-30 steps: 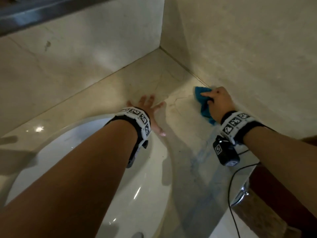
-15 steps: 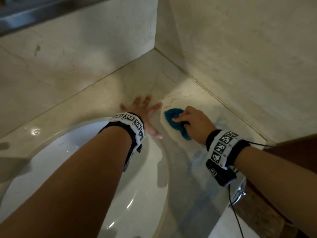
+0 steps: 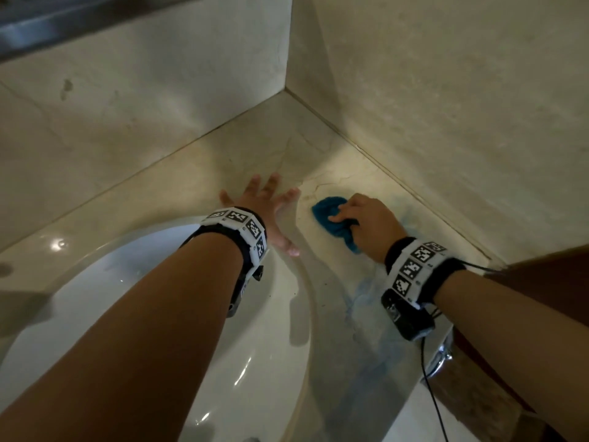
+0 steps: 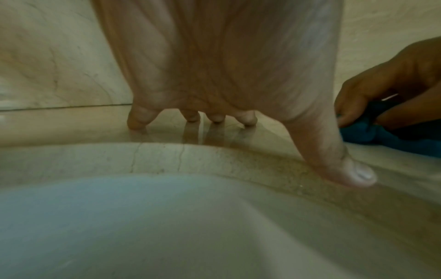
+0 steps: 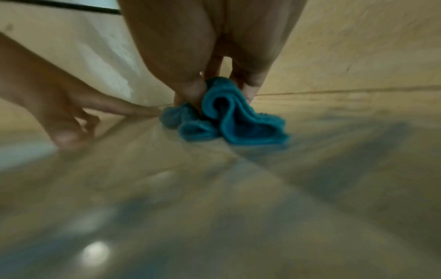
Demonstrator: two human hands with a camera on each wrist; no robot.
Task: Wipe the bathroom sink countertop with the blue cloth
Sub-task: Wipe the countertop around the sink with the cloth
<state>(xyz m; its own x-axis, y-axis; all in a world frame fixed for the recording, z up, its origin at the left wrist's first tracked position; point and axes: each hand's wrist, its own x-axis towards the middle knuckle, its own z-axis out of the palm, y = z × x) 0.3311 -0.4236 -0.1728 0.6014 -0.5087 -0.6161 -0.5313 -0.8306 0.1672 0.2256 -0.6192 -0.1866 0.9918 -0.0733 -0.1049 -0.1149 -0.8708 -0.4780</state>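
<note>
Nearest lies the white sink basin (image 3: 105, 314), its curved rim meeting the beige marble worktop (image 3: 197, 173), which runs back into a corner between two stone walls (image 3: 446, 90). Past the rim, the left hand (image 3: 267, 202) lies flat on the worktop with fingers spread and straight, holding nothing. Just to its right, the right hand (image 3: 366, 221) curls its fingers and thumb around the bunched blue cloth (image 3: 331, 218), which touches the worktop near the right wall, a faint bluish wet streak (image 3: 363, 291) lying nearer on the surface.
</note>
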